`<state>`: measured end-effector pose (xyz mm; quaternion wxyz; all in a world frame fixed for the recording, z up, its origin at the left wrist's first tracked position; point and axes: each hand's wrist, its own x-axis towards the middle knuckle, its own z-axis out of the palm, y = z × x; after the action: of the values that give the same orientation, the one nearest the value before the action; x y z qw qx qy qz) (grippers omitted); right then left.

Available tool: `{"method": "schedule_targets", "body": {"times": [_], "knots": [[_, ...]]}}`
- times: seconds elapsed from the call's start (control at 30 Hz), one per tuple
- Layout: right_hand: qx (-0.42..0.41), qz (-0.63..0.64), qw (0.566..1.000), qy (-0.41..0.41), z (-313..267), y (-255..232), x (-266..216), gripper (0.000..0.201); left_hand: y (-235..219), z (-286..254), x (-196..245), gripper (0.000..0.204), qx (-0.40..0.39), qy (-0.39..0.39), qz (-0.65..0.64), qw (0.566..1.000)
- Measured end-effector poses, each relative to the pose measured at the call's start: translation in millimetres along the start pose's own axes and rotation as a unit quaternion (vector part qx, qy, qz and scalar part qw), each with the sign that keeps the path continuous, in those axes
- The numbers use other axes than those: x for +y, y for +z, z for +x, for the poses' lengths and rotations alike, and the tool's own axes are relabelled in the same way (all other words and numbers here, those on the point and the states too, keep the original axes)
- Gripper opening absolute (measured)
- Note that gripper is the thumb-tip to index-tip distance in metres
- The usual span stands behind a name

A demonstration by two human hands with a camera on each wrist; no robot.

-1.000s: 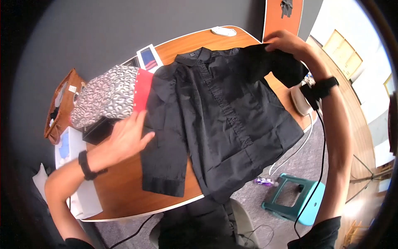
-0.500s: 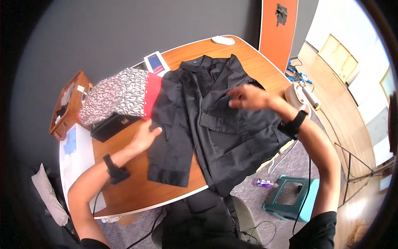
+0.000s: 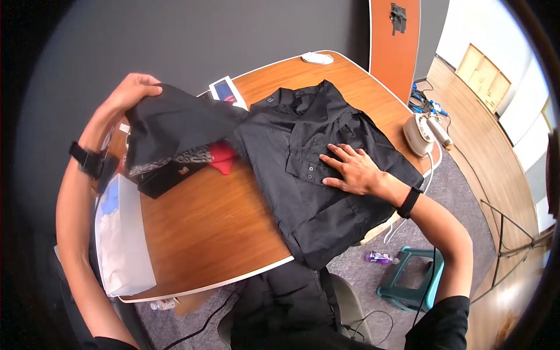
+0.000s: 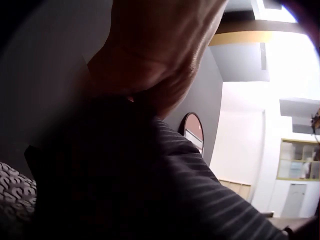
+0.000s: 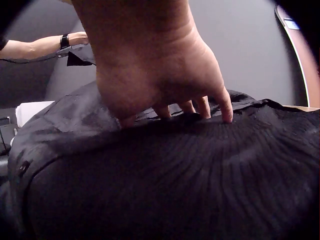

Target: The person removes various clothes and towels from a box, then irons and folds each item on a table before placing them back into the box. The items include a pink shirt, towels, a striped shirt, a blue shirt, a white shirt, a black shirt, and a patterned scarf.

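Note:
A black, faintly striped long-sleeved shirt (image 3: 280,175) lies on the wooden table, its collar toward the far side. My left hand (image 3: 133,92) grips one sleeve (image 3: 175,125) near its end, holding it raised and stretched out to the left. In the left wrist view the striped cloth hangs beneath the left hand (image 4: 150,60), whose fingertips are hidden. The other sleeve is folded across the shirt's front. With spread fingers, my right hand (image 3: 357,172) presses down on that folded sleeve and the front. The right wrist view shows the right hand's fingertips (image 5: 227,117) on the cloth.
Beneath the raised sleeve are a patterned cloth with a red edge (image 3: 223,156) and a black box (image 3: 166,179). A white bin (image 3: 133,239) stands at the table's left. An iron (image 3: 417,134) sits at the right edge; a teal stool (image 3: 402,286) is on the floor.
My right hand brought the right sleeve inward over the shirt and now lies flat on it. My left hand took the left sleeve and lifted it up and leftward, over the patterned cloth.

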<state>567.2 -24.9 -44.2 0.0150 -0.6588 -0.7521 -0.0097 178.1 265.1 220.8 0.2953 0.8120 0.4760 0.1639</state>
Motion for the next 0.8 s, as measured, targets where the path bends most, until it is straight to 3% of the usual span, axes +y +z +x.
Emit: {"method": "schedule_targets", "body": {"times": [0.07,0.17,0.27,0.33,0.4,0.47,0.5,0.6,0.67,0.73,0.8], "knots": [[0.005,-0.006,1.0,0.001,-1,2,-2,0.076,6,8,-5,0.024,-0.017,-0.001,0.085,0.996],[0.027,0.018,0.999,0.017,1,-1,-2,0.076,28,8,-11,0.046,-0.164,-0.056,0.14,0.975],[0.117,0.056,0.991,0.014,3,-6,-11,0.069,51,-11,-22,0.041,-0.177,-0.037,-0.011,0.983],[0.161,0.077,0.984,-0.007,9,-9,-21,0.065,55,-18,-22,0.035,-0.216,-0.048,0.015,0.975],[0.094,0.121,0.988,-0.028,11,-13,-38,0.065,58,-31,-2,0.031,-0.233,-0.089,0.034,0.968],[0.021,0.05,0.996,-0.066,11,-2,-52,0.071,63,-46,32,0.031,-0.23,-0.163,0.047,0.958],[0.008,0.014,0.998,-0.062,11,2,-58,0.078,67,-35,18,0.028,-0.236,-0.135,-0.032,0.962],[0.009,0.011,0.999,-0.051,12,6,-65,0.079,88,-19,33,0.024,-0.237,-0.116,-0.27,0.926],[-0.003,0.017,0.998,-0.053,12,4,-65,0.081,119,-10,57,0.026,-0.208,-0.108,-0.266,0.935],[0.027,0.029,0.997,-0.064,11,5,-62,0.078,182,9,69,0.045,-0.183,-0.059,-0.459,0.867],[0.0,0.092,0.996,-0.013,8,-8,-59,0.072,223,17,83,0.069,-0.325,-0.102,-0.535,0.773]]}}
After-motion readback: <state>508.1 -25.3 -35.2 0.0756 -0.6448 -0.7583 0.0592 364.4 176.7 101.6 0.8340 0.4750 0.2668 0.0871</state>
